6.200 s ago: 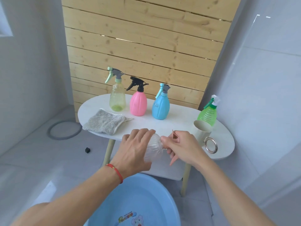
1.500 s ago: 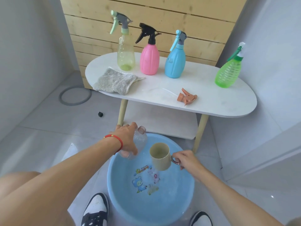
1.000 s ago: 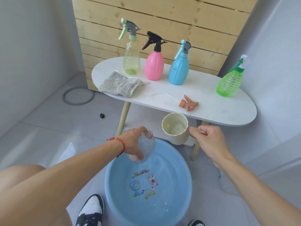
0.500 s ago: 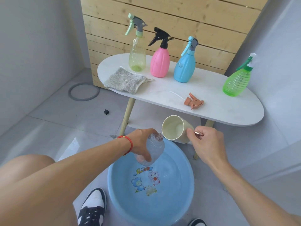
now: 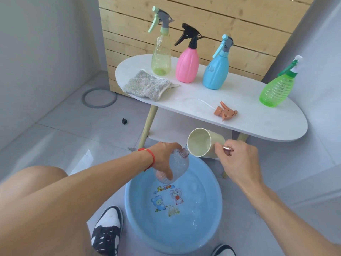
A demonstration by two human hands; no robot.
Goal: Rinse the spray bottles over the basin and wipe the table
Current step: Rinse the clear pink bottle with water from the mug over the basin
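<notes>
My left hand (image 5: 164,156) grips a clear ribbed bottle (image 5: 178,168) without its sprayer, held tilted over the blue basin (image 5: 212,215). My right hand (image 5: 238,159) holds a cream cup (image 5: 203,143) by its metal handle, tipped on its side with its rim at the bottle's open neck. The bottle's orange spray head (image 5: 225,112) lies on the white table (image 5: 258,124). On the table stand a yellow-green bottle (image 5: 160,58), a pink bottle (image 5: 187,65), a blue bottle (image 5: 215,71) and a green bottle (image 5: 276,89). A grey cloth (image 5: 145,85) lies at the table's left end.
The basin sits on the tiled floor between my two shoes (image 5: 107,230), and holds some water. A wooden slat wall (image 5: 221,24) backs the table. A grey ring (image 5: 98,97) and a small black cube (image 5: 124,121) lie on the floor to the left.
The orange spray head came off the clear bottle and now lies on the table. My right hand lifted the cup from the basin and tipped it toward the bottle's neck.
</notes>
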